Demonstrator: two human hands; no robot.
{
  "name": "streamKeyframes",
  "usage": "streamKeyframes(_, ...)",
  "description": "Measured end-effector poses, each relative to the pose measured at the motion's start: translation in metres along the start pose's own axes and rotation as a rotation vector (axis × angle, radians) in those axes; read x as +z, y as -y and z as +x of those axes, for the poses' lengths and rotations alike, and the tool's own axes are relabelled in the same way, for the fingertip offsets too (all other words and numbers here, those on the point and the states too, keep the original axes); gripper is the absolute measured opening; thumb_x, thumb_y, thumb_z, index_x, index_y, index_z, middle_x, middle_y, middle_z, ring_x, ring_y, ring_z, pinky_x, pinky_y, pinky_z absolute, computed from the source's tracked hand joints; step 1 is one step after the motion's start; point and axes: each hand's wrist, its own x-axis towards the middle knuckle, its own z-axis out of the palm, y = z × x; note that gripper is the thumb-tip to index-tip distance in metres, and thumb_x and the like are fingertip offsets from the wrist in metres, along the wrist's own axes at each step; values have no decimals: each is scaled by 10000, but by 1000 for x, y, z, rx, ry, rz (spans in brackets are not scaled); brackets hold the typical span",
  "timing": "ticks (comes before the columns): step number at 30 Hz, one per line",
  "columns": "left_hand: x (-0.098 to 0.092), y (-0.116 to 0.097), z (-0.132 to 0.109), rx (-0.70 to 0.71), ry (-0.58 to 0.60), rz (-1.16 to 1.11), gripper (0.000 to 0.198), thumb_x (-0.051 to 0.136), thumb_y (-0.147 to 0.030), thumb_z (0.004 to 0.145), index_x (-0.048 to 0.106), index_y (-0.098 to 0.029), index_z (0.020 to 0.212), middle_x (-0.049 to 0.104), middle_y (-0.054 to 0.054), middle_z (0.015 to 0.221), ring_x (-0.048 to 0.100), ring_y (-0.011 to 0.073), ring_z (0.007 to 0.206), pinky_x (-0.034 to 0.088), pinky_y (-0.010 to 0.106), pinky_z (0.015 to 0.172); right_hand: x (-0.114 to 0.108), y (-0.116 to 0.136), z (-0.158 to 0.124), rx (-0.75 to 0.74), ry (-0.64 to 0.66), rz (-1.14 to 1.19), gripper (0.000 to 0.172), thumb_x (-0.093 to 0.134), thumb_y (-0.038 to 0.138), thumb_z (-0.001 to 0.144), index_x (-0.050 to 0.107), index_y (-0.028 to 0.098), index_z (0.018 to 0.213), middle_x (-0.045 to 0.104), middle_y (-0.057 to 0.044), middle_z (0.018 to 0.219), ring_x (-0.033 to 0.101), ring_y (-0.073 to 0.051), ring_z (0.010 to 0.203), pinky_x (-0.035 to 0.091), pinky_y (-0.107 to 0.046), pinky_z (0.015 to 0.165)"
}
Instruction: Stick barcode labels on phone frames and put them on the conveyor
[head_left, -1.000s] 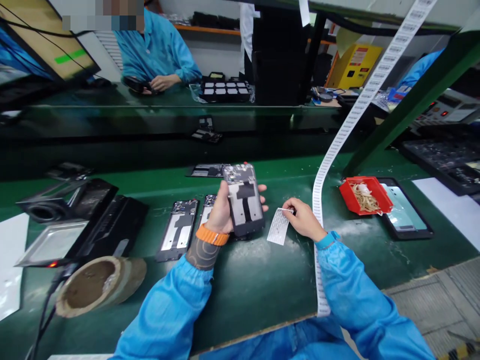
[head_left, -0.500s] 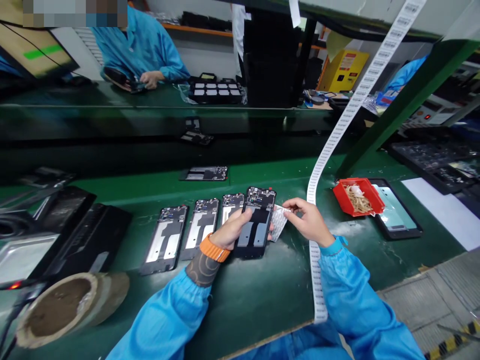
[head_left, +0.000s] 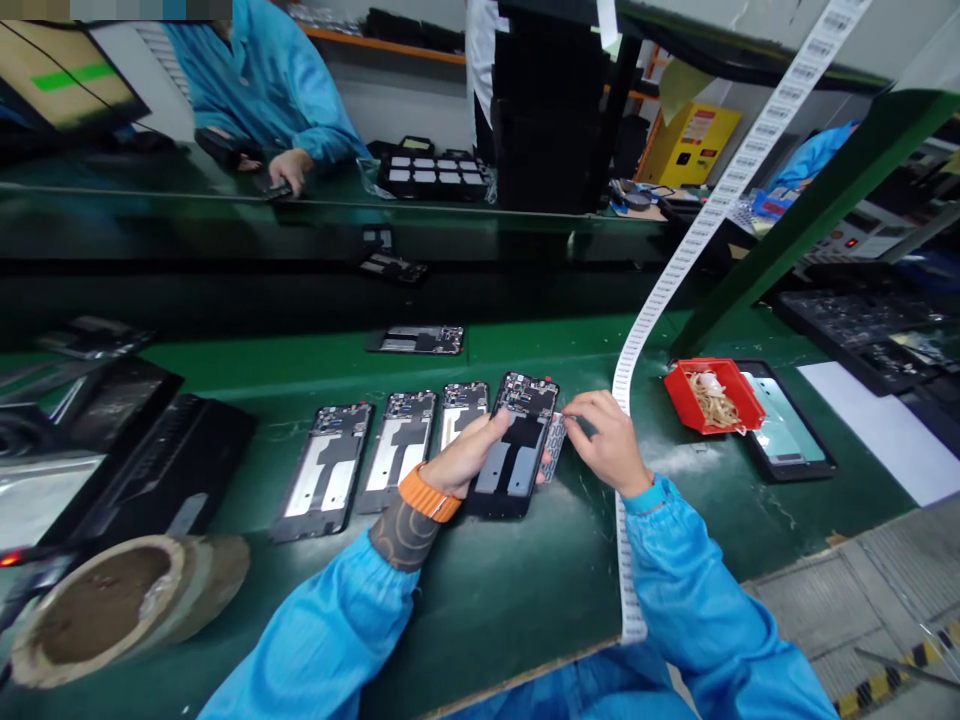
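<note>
Frame (head_left: 517, 445) sits in your left hand (head_left: 466, 455), thumb on its left edge, bottom end low at the bench (head_left: 487, 600); cannot tell if it touches. It is black and open side up, with grey metal plates in the middle, a circuit board and camera cutout along the top, and a small red bit at the top right corner. Your right hand (head_left: 606, 445) pinches a sheet (head_left: 555, 445) of small grey stickers right at the frame's right edge; frame and fingers hide most of the sheet. Your hands are close together, each clamped on its own thing.

Three frames (head_left: 397, 450) lie open side up in a row just left of yours; your left hand partly covers the nearest. A board (head_left: 416, 340) lies flat farther back. A label strip (head_left: 664, 290) hangs from upper right, passes just beside your right wrist and goes off the bench's near edge. A red tray (head_left: 712, 395) of pale scraps sits to the right, beside a screen panel (head_left: 787, 425). A black machine (head_left: 150, 460) and a brown roll (head_left: 112, 610) are at left. A co-worker's hand (head_left: 285, 168) rests on the far bench, near a parts tray (head_left: 433, 175).
</note>
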Motion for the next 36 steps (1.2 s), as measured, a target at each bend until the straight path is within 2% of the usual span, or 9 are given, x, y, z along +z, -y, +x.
streamKeyframes(3,1,-1,2,-79,42,-129,642,553,-678,841,658,-117,1138,733,155,834,731,279,728,581,361,638,5,-3,-2,7,-35,-62,193,539,202,921,728,235,931,661,-87,915,582,-251,912,484,-412,829)
streamKeyframes(6,4,-2,4,-130,98,-261,727,429,-742,859,650,-123,1168,728,145,805,730,281,745,572,354,634,11,-5,-3,12,-66,-96,208,538,198,924,740,241,945,661,-89,922,581,-252,905,486,-414,819)
streamKeyframes(12,14,-6,4,-103,136,-355,798,354,-781,853,633,-108,1178,721,146,792,724,281,744,566,376,649,16,-3,-3,13,-74,-122,221,510,213,949,729,235,941,699,-87,912,601,-243,874,485,-400,794)
streamKeyframes(16,20,-9,5,-102,92,-370,801,305,-774,871,644,-104,1152,718,150,793,721,281,746,564,387,662,15,-3,-3,25,-76,-88,192,516,195,933,700,230,890,718,-73,910,625,-237,872,482,-387,801)
streamKeyframes(22,14,-5,6,-151,20,-344,764,325,-757,879,655,-120,1143,721,141,785,720,274,723,563,365,637,12,-4,-3,71,-41,-50,185,542,195,894,670,209,1027,696,-75,901,613,-246,876,487,-383,803)
streamKeyframes(26,11,-1,7,-203,-19,-300,795,331,-781,858,651,-119,1162,726,151,797,721,278,704,559,351,597,11,-3,-1,36,10,-55,148,538,197,909,685,211,922,698,-83,912,594,-251,889,471,-394,820)
streamKeyframes(31,14,-5,7,-227,-63,-309,815,234,-754,898,633,-110,1198,735,170,875,728,288,770,574,391,680,12,-5,-2,23,-2,-65,139,545,185,911,662,214,843,682,-72,886,578,-238,871,466,-385,803)
streamKeyframes(36,17,-7,6,-249,-93,-298,770,260,-718,921,625,-111,1222,740,167,911,730,295,808,577,406,716,12,-8,-2,-17,14,-74,124,541,156,900,625,207,824,651,-72,883,557,-233,868,456,-374,783)
